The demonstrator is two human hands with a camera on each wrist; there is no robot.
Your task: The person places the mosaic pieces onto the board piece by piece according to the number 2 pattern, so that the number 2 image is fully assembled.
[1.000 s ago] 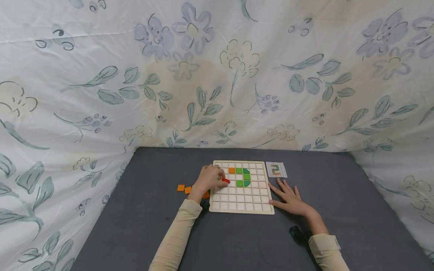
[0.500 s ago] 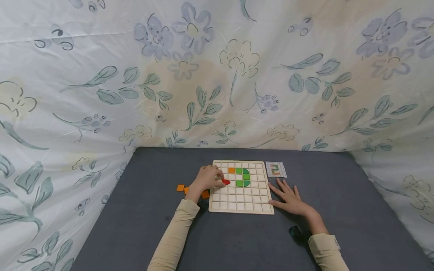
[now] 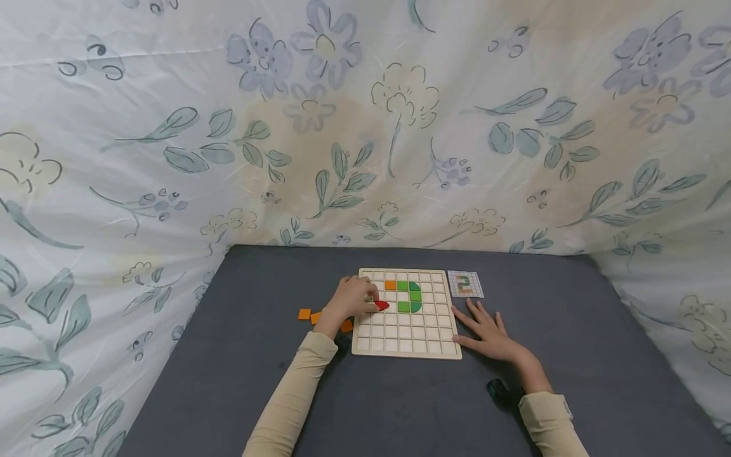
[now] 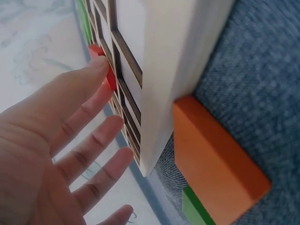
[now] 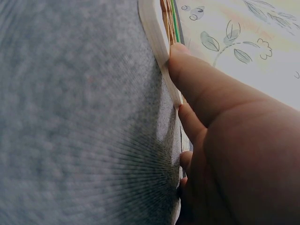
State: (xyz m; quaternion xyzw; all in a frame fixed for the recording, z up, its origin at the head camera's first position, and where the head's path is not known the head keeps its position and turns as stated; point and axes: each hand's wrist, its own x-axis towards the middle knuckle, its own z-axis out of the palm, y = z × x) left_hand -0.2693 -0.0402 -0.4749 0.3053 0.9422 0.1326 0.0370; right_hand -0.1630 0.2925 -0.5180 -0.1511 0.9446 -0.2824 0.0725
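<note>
In the head view, my left hand [image 3: 349, 299] is over the left part of a wooden grid board [image 3: 405, 347]. It pinches a small red piece [image 3: 382, 306] between thumb and index finger; the left wrist view shows the red piece [image 4: 111, 78] against the grid, the other fingers spread apart. An orange square [image 3: 391, 285] and several green pieces [image 3: 403, 307], some with rounded corners, lie in the board's cells. My right hand [image 3: 488, 333] rests on the cloth with fingers spread. Its thumb and index fingertip touch the board's right edge [image 5: 157, 37].
Several loose orange squares [image 3: 304, 314] lie left of the board, partly hidden by my left arm. One orange block [image 4: 218, 161] sits against the board's side, with a green piece [image 4: 196, 206] beside it. A patterned card [image 3: 465, 284] lies off the board's upper right corner.
The red piece has tilted in my left fingers, so more of its face shows. The left hand stays almost in place, and the right hand has not moved.
</note>
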